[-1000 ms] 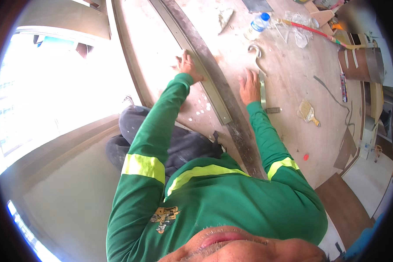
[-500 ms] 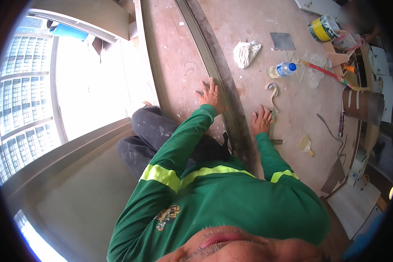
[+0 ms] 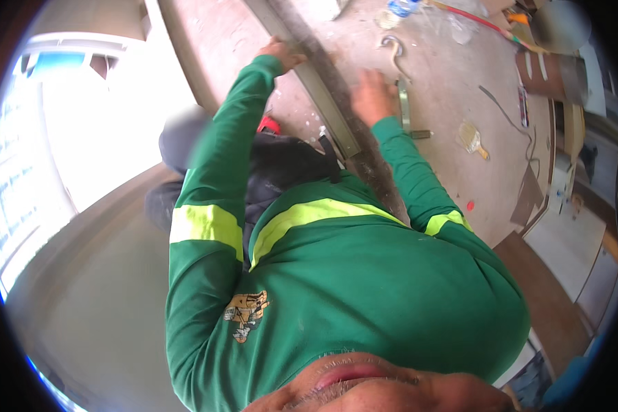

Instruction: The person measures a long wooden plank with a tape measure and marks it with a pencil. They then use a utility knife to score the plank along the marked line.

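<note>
My left hand (image 3: 281, 53) lies across the edge of a long olive-grey metal bar (image 3: 316, 93), its fingers stretched over the side. The bar runs away from my lap over the dusty floor, and its near end shows beside my right forearm. To the right of the bar, my right hand (image 3: 374, 97) is slightly blurred, with its fingers extended and nothing seen in it. Just right of that hand lies a square-like tool (image 3: 404, 106) with a dark crosspiece. Beyond it sits a pale hooked piece (image 3: 393, 47).
On the right lie a flat brush (image 3: 471, 137), a thin dark cable (image 3: 505, 113) and a red-handled tool (image 3: 470, 15). A plastic bottle (image 3: 399, 9) is cut off at the far edge. Boards (image 3: 566, 233) stand at the right, and a bright window (image 3: 20, 165) is at the left.
The view has shifted, so floor items appear higher in the picture. My right hand has come off its spot by the square-like tool, toward the bar. My left hand stays at the bar.
</note>
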The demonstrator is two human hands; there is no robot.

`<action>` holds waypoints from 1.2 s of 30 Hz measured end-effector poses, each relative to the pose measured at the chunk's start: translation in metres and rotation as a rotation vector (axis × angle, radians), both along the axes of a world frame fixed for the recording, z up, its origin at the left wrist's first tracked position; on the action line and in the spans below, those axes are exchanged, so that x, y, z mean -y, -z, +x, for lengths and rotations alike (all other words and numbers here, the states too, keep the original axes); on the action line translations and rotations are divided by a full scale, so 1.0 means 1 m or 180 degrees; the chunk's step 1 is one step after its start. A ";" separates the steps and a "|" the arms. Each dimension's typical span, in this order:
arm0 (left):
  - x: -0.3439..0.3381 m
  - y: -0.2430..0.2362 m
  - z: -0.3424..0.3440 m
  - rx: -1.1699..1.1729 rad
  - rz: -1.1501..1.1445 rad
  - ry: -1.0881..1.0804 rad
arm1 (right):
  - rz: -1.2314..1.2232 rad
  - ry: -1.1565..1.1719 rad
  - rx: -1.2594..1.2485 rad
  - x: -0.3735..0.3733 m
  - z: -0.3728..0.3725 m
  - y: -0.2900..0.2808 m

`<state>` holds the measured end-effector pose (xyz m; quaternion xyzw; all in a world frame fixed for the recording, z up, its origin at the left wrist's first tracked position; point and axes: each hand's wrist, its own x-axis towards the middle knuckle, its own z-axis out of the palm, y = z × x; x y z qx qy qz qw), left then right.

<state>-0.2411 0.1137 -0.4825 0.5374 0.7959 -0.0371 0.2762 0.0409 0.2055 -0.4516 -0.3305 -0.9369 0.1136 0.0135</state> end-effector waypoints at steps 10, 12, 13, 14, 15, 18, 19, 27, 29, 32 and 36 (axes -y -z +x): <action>0.076 -0.050 -0.031 0.1272 0.1498 -0.1450 | -0.2208 -0.3183 0.0548 0.117 -0.117 0.071; 0.112 -0.065 -0.038 0.1597 0.1898 -0.1766 | -0.2163 -0.3500 0.0458 0.119 -0.129 0.087; 0.138 -0.065 -0.046 0.1693 0.2199 -0.1935 | -0.2069 -0.3390 0.0502 0.125 -0.133 0.078; 0.155 -0.071 -0.045 0.1524 0.2268 -0.1958 | -0.1996 -0.3223 0.0579 0.131 -0.130 0.068; 0.174 -0.082 -0.042 0.1353 0.2327 -0.1975 | -0.1931 -0.3050 0.0647 0.131 -0.126 0.060; 0.235 -0.099 -0.056 0.1297 0.1879 -0.2157 | -0.1895 -0.2757 -0.0380 0.112 -0.100 0.048; 0.265 -0.101 -0.070 0.1017 0.1653 -0.2250 | -0.1783 -0.2577 -0.0658 0.107 -0.088 0.033; 0.368 -0.149 -0.092 0.1558 -0.0837 -0.3060 | -0.0591 0.0418 -0.1136 -0.117 0.091 0.012; 0.440 -0.137 -0.107 0.2502 -0.0678 -0.2816 | -0.0729 0.0726 -0.0953 -0.169 0.126 0.038; 0.426 -0.148 -0.120 0.2217 -0.1087 -0.2891 | -0.0567 0.0630 -0.0747 -0.201 0.192 0.052; 0.430 -0.150 -0.120 0.2039 -0.1280 -0.3040 | -0.0311 0.0816 -0.0792 -0.167 0.212 0.005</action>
